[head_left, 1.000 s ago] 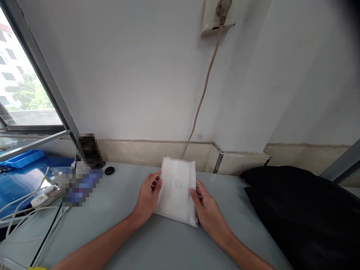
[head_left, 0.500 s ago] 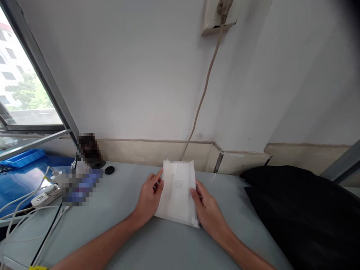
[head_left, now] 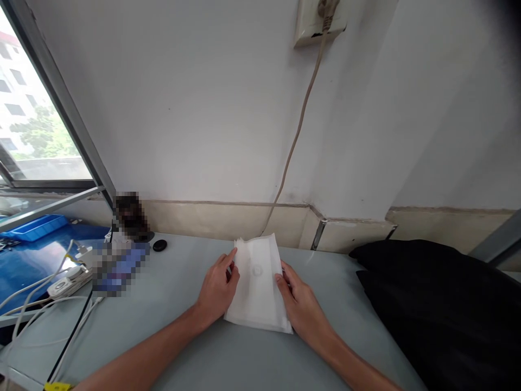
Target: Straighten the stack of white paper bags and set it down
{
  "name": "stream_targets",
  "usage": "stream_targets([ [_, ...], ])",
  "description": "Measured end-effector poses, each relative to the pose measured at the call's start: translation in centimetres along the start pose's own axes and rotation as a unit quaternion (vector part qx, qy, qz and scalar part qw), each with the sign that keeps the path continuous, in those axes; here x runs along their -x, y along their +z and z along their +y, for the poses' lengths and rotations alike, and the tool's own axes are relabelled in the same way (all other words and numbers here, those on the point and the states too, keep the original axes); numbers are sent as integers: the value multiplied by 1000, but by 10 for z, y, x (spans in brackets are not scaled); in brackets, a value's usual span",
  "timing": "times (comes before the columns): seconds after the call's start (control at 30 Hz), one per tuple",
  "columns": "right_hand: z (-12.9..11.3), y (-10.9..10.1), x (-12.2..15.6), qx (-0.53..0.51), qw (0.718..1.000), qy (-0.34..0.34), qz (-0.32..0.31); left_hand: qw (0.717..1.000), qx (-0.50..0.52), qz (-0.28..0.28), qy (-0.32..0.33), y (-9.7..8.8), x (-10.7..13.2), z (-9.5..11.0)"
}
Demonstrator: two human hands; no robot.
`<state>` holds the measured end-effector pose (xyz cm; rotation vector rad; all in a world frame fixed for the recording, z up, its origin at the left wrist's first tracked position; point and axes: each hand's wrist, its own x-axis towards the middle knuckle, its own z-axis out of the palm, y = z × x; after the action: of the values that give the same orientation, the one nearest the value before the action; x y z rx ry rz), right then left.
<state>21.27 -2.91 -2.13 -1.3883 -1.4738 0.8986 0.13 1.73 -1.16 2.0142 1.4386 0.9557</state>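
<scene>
At the far left a blue tray (head_left: 35, 227) sits under the window, with white cables and a power strip (head_left: 67, 283) trailing over the edge of the grey table (head_left: 171, 326), and a small black disc (head_left: 159, 245) lies farther in. Next comes the left hand (head_left: 217, 290), its fingers curled against the left edge of a stack of thin white bags (head_left: 257, 285), the forefinger stretched up along that edge. The stack lies flat near the middle of the table, close to the wall, its far end fanned so that several sheet edges show. The right hand (head_left: 299, 304) presses the opposite long edge, fingers bent and thumb tucked on top, so both hands grip the stack between them rather than lying open. The bags look light, limp and slick, likely to slide over each other and sag if lifted by 1 corner; pinching both long sides together, or slipping fingers beneath the whole pile, seems the safest hold. A beige cord (head_left: 299, 119) hangs from the wall socket behind, and a black cloth bundle (head_left: 439, 304) fills the right end.
</scene>
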Motion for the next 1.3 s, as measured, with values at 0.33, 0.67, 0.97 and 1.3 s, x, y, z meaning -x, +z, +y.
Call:
stream_targets([
  [0.33, 3, 1, -2, 7, 1000, -2, 3, 999, -43, -17, -17, -1, -3, -1],
  [0.67, 0, 1, -2, -6, 1000, 11, -17, 996, 63, -17, -65, 1, -3, -6],
  [0.97, -5, -1, 0, -3, 1000, 8, -23, 994, 84, -12, -72, 0, -3, -3],
  [1.3, -2, 0, 1, 4, 999, 16, -32, 994, 95, -10, -56, -2, -2, 1],
])
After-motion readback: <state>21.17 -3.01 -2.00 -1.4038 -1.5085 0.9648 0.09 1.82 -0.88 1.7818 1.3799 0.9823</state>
